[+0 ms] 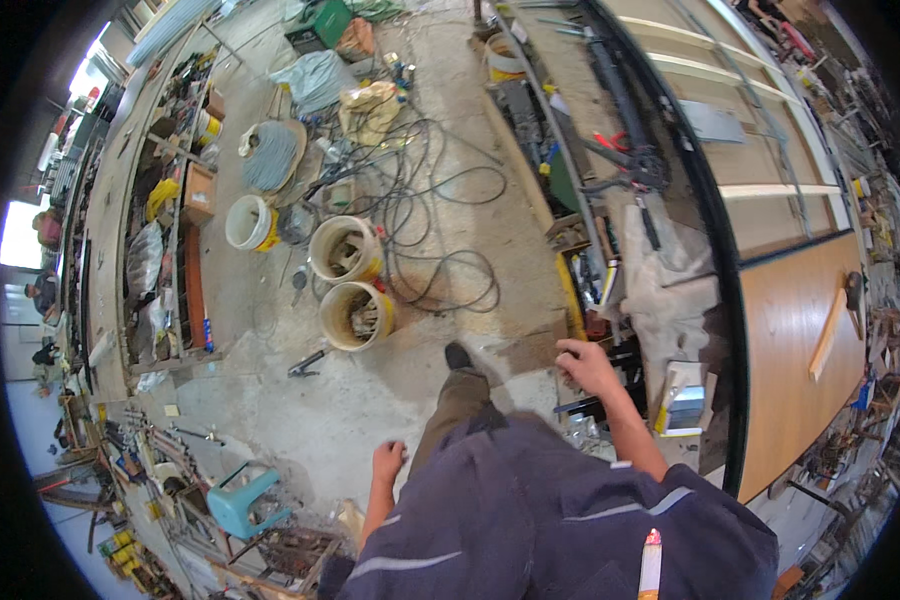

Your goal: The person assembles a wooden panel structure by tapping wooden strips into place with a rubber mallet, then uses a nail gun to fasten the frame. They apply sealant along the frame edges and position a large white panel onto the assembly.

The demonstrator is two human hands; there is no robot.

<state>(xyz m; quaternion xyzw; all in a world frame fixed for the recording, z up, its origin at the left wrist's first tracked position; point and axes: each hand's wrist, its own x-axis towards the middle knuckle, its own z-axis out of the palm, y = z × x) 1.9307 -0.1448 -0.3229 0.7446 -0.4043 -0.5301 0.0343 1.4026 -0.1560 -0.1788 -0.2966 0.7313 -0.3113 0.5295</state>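
My left hand (390, 460) hangs beside my left leg with its fingers curled in, and nothing shows in it. Further out, my right hand (587, 368) is held over the lower end of a rack at my right, its fingers bent inward, with no object visible in them. Close to the right hand lie a white and silver box-like piece (682, 400) and crumpled whitish plastic sheeting (660, 262). One dark shoe (458, 356) is set forward on the concrete floor. A black clamp-like tool (307, 364) lies on the floor ahead of my left hand.
Several buckets, including a white one (345, 250), stand ahead beside tangled black cables (440, 250). A teal stool (242, 503) is at the near left. Cluttered shelving (175, 190) runs along the left. At right stands a long bench with a wooden board (795, 350) and a hammer (854, 290).
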